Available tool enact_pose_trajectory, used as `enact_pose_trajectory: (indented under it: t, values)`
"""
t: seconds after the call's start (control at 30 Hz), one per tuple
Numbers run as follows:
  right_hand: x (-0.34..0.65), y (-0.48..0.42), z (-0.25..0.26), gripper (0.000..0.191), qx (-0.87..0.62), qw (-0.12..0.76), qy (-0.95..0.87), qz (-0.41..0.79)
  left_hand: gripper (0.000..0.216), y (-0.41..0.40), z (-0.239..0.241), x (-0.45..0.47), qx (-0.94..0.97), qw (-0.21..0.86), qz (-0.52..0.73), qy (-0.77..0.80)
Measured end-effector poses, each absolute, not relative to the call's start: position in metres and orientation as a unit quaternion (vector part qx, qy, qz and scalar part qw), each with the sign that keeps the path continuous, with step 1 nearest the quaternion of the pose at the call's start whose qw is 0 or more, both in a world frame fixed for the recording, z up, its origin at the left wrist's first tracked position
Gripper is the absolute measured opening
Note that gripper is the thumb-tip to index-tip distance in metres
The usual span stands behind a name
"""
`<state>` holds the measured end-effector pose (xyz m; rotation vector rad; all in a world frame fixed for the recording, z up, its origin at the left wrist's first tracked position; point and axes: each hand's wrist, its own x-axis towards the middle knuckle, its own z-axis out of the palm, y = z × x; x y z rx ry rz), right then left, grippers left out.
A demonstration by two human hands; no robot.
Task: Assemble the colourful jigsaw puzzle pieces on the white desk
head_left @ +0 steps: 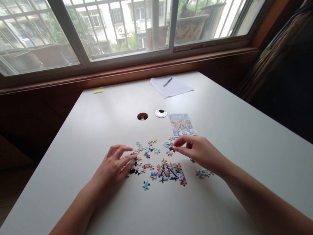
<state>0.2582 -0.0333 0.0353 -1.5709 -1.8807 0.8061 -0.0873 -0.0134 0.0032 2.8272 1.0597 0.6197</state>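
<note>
- Joined puzzle section (169, 174): lies flat on the white table (125, 224), between the two hands and a little nearer the person than they are.
- Right hand (201, 150): beyond the section and to its right, thumb and forefinger pinching a dark puzzle piece (172, 149).
- Left hand (111, 166): left of the section, fingers apart and curved over loose pieces (148, 166); whether a piece is gripped beneath, I cannot tell.
- Loose pieces also lie beyond the section; a blue piece (146, 185) sits to its left, a small cluster (202, 173) to its right.
- Picture sheet (181, 122): beyond the section, to the right.
- Round hole (139, 117) in the tabletop: farther beyond the section, something pale inside, too small to identify; a silver ring (159, 115) lies just beside it.
- Papers (177, 89) bearing a pen (167, 82): farther still.
- Planter (192, 27): farthest from the section, outside the window (86, 62), greenery above its rim.
</note>
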Motion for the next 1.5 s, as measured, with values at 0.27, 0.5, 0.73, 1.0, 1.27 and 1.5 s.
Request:
enact_pose_trajectory:
  t: [0.27,0.5,0.73,1.0,1.27,1.5]
  values:
    - [0.261,-0.034,0.040,0.014,-0.569,0.268,-0.726,0.278,0.026,-0.013,0.004,-0.086,0.916,0.006,0.205,0.346]
    - [0.263,-0.033,0.040,0.016,-0.566,0.264,-0.741,0.248,0.021,-0.012,0.002,-0.079,0.910,0.001,0.205,0.359]
    - [0.263,-0.033,0.039,0.015,-0.562,0.262,-0.746,0.243,0.018,-0.011,-0.001,-0.074,0.905,0.013,0.219,0.364]
    - [0.265,-0.033,0.038,0.014,-0.562,0.267,-0.743,0.246,0.015,-0.009,-0.001,-0.075,0.901,0.024,0.223,0.372]
    - [0.264,-0.033,0.037,0.016,-0.558,0.268,-0.746,0.246,0.015,-0.009,-0.001,-0.078,0.896,0.026,0.233,0.377]
    - [0.264,-0.034,0.039,0.015,-0.560,0.263,-0.747,0.244,0.019,-0.009,-0.001,-0.081,0.896,0.022,0.236,0.374]
